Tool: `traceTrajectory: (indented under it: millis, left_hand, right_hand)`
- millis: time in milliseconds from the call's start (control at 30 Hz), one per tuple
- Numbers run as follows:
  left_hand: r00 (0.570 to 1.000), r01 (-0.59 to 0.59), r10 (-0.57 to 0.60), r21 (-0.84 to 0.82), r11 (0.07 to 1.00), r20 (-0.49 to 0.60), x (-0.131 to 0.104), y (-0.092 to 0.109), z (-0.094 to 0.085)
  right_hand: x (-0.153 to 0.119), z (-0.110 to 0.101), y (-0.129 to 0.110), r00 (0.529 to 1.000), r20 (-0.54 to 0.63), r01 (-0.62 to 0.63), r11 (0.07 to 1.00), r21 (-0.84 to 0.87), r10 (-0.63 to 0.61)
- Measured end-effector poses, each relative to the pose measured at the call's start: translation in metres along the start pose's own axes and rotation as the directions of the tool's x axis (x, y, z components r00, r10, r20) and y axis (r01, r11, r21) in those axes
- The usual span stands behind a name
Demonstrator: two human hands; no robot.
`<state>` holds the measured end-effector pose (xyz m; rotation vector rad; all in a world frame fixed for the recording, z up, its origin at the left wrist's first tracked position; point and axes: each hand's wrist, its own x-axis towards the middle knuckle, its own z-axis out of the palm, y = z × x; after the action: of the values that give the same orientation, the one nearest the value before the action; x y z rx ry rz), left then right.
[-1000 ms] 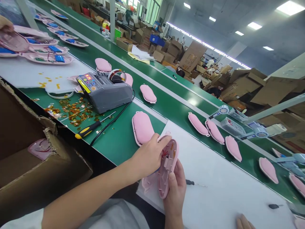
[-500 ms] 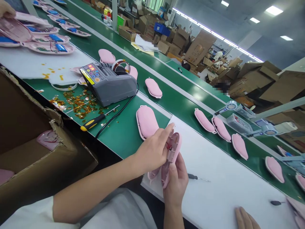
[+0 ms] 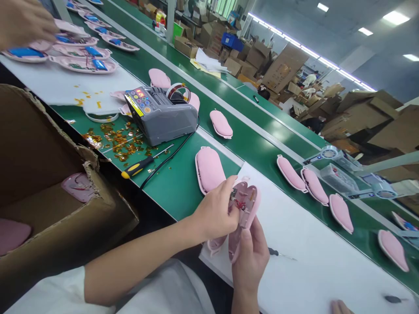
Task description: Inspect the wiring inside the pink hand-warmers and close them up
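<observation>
Between my two hands an opened pink plastic case (image 3: 246,196) is held upright, its two shells parted like a book. Red wires and a small circuit board show inside. My left hand (image 3: 214,213) is closed around the left shell, with fingers reaching into the opening near the wires. The right shell is gripped by my right hand (image 3: 252,250), thumb on its inner edge and fingers behind. A small dark screwdriver (image 3: 275,252) lies on the white sheet (image 3: 294,218) just right of my right hand. Beyond my left hand rests a closed pink case (image 3: 210,170).
A grey tape dispenser (image 3: 163,115) stands left, near amber tape scraps (image 3: 121,141) and a yellow-black screwdriver (image 3: 137,167). Several pink cases (image 3: 313,185) sit on the green conveyor belt (image 3: 252,144). A cardboard box (image 3: 108,200) is at lower left. Other people's hands (image 3: 26,24) show at the edges.
The view has turned slightly, so most things sit further right. The case in my hands has opened wider, showing more of its wires and board. The other person's hand at upper left has moved.
</observation>
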<state>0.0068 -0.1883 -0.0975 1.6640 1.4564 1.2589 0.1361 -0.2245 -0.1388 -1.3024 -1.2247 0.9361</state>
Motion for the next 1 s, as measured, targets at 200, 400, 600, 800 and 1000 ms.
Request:
traceTrajectory:
  millis: [200, 400, 600, 800, 1000]
  left_hand:
    - [0.994, -0.109, 0.108, -0.111, 0.988, -0.009, 0.003, -0.001, -0.002]
    - [0.977, 0.169, -0.061, -0.564, 0.808, 0.205, 0.003, -0.004, 0.005]
    - [0.947, 0.307, -0.112, -0.752, 0.584, 0.299, 0.002, -0.007, 0.018]
    - [0.871, 0.489, -0.23, -0.73, 0.477, 0.434, 0.007, 0.006, 0.019]
    - [0.913, 0.388, -0.151, -0.695, 0.606, 0.378, 0.001, 0.002, 0.022]
  right_hand:
    - [-0.002, -0.006, -0.004, 0.997, 0.009, -0.081, 0.997, -0.013, 0.081]
    - [0.005, -0.02, 0.01, 0.992, 0.068, -0.116, 0.989, 0.087, 0.11]
    - [0.01, -0.028, 0.011, 0.977, 0.212, -0.014, 0.999, 0.035, 0.006]
    - [0.0, -0.01, 0.024, 0.993, 0.117, -0.004, 0.998, 0.066, -0.004]
    - [0.006, -0.01, 0.024, 0.975, 0.004, 0.221, 0.975, 0.019, -0.221]
